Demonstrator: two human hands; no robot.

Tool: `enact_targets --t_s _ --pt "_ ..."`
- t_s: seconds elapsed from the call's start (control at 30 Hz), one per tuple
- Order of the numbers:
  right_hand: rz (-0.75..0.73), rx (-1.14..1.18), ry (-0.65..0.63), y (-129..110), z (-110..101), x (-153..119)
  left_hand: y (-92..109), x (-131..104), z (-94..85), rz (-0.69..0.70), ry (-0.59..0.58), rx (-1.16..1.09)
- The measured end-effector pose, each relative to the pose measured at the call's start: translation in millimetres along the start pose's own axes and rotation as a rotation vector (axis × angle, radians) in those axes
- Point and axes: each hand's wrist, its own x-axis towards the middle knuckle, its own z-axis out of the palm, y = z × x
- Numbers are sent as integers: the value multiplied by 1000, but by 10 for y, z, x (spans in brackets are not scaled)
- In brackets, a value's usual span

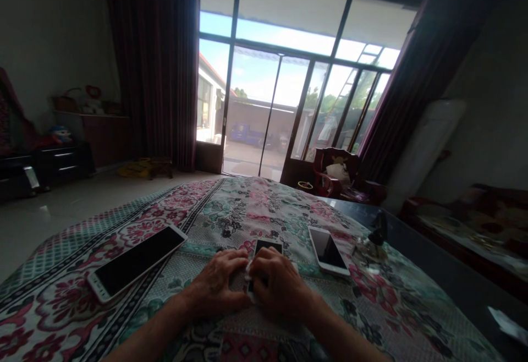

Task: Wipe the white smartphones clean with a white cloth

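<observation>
A smartphone with a white frame and dark screen [269,244] lies flat on the patterned cloth in front of me, partly covered by my hands. My left hand [218,282] rests at its left edge, thumb and fingers bent around that side. Over the screen, my right hand [276,279] has its fingers curled down on a small wad of white, tissue-like material [248,269], mostly hidden. A larger white-framed smartphone [138,260] lies to the left, screen up and dark. To the right is another white smartphone [329,251], also face up with a dark screen.
The floral cloth [223,213] covers the table or bed-like surface. At the right stand a clear glass-like object [369,252] and a dark tabletop [412,252] with a white paper [507,323]. Beyond are a wooden chair [338,172] and glass doors [264,109].
</observation>
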Motion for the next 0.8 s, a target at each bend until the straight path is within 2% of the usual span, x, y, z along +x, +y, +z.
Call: enact_targets --t_s 0.13,0.27,0.63,0.8 --pt "-55 70 -60 -140 -3 -41 -85 -15 65 -6 26 15" --pt "-41 81 -61 -131 1 -34 -72 -17 40 2 -9 48" --pt "190 -158 116 471 -40 171 -20 -18 -26 -32 -84 41" --pt "295 -198 132 558 -78 168 -66 -41 -11 -7 -43 18"
